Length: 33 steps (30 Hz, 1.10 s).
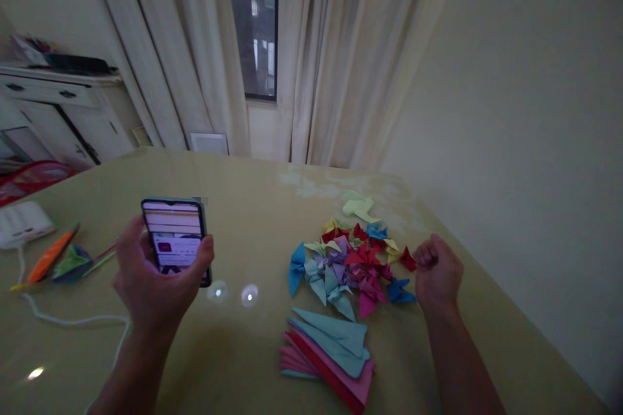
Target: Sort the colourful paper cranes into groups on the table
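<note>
My left hand (148,279) holds a smartphone (176,238) upright above the table, its lit screen facing me, fingers wrapped round its edges. My right hand (438,272) rests on the table (253,194) as a loose fist at the right edge of a pile of folded paper figures (350,259) in red, blue, purple, yellow and pink. Its fingers are curled beside a small red piece (407,259); whether they pinch it I cannot make out. A stack of folded teal, pink and red sheets (331,350) lies near me, between my arms.
On the left lie a white power strip (22,224) with its cable (73,321), an orange pen (48,258) and a green-blue folded piece (73,262). A pale green folded paper (359,207) sits farther back. Curtains, a window and a white cabinet (58,110) stand behind.
</note>
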{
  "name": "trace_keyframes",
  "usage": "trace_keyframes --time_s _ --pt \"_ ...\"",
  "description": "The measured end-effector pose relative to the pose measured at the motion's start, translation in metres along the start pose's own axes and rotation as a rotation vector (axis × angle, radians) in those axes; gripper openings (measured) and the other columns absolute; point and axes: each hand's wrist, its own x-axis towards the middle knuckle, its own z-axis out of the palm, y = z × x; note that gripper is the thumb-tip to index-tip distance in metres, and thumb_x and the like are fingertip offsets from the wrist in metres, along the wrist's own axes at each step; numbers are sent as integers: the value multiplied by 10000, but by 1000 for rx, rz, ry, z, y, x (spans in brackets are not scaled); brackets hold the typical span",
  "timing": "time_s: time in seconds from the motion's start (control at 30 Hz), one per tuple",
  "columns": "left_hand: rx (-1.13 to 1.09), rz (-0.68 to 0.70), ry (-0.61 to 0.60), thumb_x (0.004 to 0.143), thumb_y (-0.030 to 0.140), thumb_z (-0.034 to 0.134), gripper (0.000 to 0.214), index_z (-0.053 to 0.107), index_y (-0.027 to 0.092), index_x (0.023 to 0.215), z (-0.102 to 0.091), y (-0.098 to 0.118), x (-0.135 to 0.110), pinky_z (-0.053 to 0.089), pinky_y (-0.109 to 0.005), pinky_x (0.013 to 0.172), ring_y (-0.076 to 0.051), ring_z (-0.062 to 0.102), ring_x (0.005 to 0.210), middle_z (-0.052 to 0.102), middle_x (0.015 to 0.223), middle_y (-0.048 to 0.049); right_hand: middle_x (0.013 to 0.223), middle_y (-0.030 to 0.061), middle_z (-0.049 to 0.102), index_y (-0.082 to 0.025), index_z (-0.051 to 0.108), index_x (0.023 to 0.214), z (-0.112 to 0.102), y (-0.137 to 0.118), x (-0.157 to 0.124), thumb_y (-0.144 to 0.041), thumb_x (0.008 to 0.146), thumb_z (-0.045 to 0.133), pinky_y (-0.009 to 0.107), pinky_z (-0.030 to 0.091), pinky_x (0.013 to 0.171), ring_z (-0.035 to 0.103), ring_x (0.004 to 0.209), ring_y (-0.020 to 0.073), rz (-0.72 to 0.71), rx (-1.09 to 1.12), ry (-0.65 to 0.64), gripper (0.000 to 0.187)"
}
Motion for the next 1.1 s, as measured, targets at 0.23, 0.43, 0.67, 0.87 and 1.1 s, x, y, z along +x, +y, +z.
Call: trace_keyframes --time_s 0.23,0.43,0.67,0.87,1.1 --pt "-58 -37 66 725 563 814 952 443 210 1528 -3 13 3 578 -382 544 -271 728 698 736 1033 -121 547 -94 337 -208 419 568 -1 1 1 -380 720 850 244 265 462 294 518 73 -15 0 -18 488" --pt "-40 -69 46 743 557 803 947 427 196 1535 -4 15 4 594 -402 578 -290 740 742 743 1078 -144 549 -91 323 -209 401 569 -3 0 1 -416 768 827 262 261 469 294 503 72 -32 -40 -52 513" --pt "-42 -45 57 732 546 812 939 451 178 1517 -4 16 4 582 -383 580 -271 730 714 739 1026 -121 534 -91 323 -215 408 557 1 -2 -2 -412 726 857 257 259 469 276 517 83 -4 -18 -29 519" --pt "-5 -69 26 771 566 790 922 423 204 1535 -4 15 4 606 -396 666 -266 740 782 736 1051 -109 539 -89 332 -211 427 559 3 -4 -3 -383 700 859 247 252 464 279 521 81 14 6 -11 486" --pt "31 -102 18 764 587 787 922 433 227 1535 -3 19 4 602 -411 676 -286 748 795 746 1050 -104 554 -90 321 -210 422 565 1 -1 -1 -389 742 840 253 258 468 284 517 79 -14 -4 -32 488"
